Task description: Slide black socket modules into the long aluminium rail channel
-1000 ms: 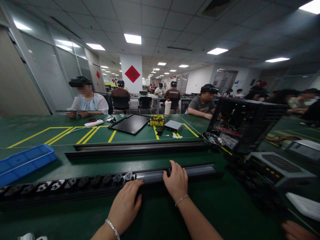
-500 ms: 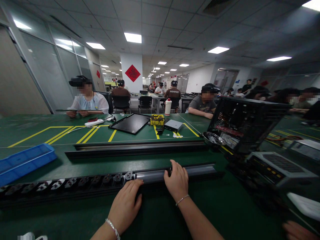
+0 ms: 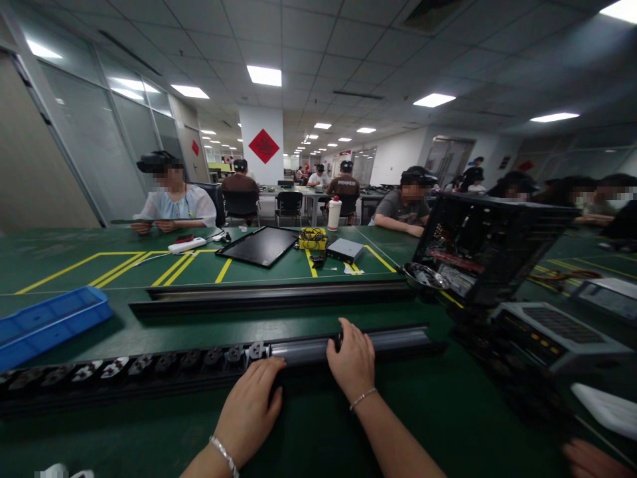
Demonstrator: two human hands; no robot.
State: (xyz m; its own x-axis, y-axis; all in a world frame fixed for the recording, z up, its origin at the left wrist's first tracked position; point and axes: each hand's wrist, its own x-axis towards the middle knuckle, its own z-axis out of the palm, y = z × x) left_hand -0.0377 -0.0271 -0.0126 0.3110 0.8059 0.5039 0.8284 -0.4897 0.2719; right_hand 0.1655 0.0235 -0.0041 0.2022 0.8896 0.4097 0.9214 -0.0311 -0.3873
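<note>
A long black rail (image 3: 149,372) with several small fittings along its left part lies across the green table (image 3: 308,425) in front of me. My left hand (image 3: 251,408) rests palm down on the rail's near edge, fingers curled over it. My right hand (image 3: 353,362) lies on top of the rail's grey bare stretch (image 3: 398,340), fingers bent over its far side. Both wrists wear a bracelet.
A second long black rail (image 3: 269,297) lies further back. A blue tray (image 3: 50,322) sits at the left, an open computer case (image 3: 485,245) and a metal bowl (image 3: 423,275) at the right. People sit at the far side. Another person's hand (image 3: 592,459) shows at bottom right.
</note>
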